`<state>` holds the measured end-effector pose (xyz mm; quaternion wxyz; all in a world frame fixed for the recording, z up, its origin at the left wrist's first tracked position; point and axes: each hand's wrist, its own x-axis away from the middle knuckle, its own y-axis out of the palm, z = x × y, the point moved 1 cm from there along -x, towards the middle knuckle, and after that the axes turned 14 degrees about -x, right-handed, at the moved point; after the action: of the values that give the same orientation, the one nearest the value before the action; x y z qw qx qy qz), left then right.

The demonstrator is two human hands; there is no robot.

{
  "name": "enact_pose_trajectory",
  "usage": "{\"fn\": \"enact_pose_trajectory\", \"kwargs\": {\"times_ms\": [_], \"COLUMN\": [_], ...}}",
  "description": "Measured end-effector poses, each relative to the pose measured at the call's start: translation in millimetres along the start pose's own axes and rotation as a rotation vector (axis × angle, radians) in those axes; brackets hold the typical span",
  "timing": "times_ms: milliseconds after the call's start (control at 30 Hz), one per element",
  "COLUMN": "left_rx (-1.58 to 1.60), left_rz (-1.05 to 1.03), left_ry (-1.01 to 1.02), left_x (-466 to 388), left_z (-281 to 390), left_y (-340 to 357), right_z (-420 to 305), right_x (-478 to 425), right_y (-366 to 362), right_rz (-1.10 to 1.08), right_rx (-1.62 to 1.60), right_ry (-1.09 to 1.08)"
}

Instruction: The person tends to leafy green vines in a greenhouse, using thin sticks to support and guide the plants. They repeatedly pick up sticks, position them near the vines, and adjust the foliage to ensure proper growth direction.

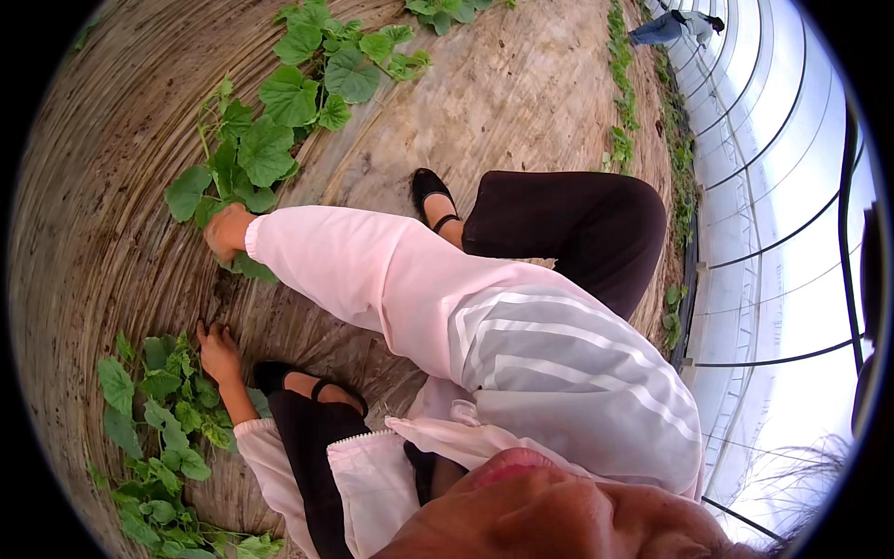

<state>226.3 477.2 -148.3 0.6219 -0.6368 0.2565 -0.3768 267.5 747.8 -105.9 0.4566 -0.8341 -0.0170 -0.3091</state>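
Note:
My left hand (pixel 228 232), in a light pink sleeve, reaches down among the lobed leaves of a cucurbit-like vine plant (pixel 265 150). Its fingertips are hidden, so whether they grip a stem or leaf cannot be seen. Lower in the picture, my right hand (pixel 221 356) is at the dirt-covered plastic mulch film (pixel 126 230), index finger stretched out and fingers somewhat apart. I see nothing held in it. Close beside that hand grows a second leafy vine plant (pixel 164 391). Between the two hands, a dark patch marks the film.
My bent leg in dark trousers (pixel 566 223) and my black strapped shoes (pixel 427 187) are beside the plants. More vines (pixel 621 84) grow in a row towards the greenhouse's hooped film wall (pixel 761 209). Far off, another person (pixel 677 28) stands by that wall.

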Motion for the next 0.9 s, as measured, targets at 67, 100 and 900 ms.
{"fn": "enact_pose_trajectory", "kwargs": {"times_ms": [67,100,900], "left_rx": [0.017,0.028,0.127], "left_rz": [0.022,0.068,0.063], "left_ry": [-0.003,-0.002,-0.491], "left_x": [-0.1,-1.5,-25.0], "left_z": [-1.4,-10.8,-5.2], "left_y": [-1.8,0.4,-10.8], "right_z": [13.1,12.0,-78.0], "right_x": [6.8,12.8,56.0], "right_y": [-13.1,-23.9,7.4], "right_rz": [-0.038,-0.054,0.321], "right_rx": [-0.035,-0.051,0.104], "right_ry": [-0.009,-0.024,-0.602]}}
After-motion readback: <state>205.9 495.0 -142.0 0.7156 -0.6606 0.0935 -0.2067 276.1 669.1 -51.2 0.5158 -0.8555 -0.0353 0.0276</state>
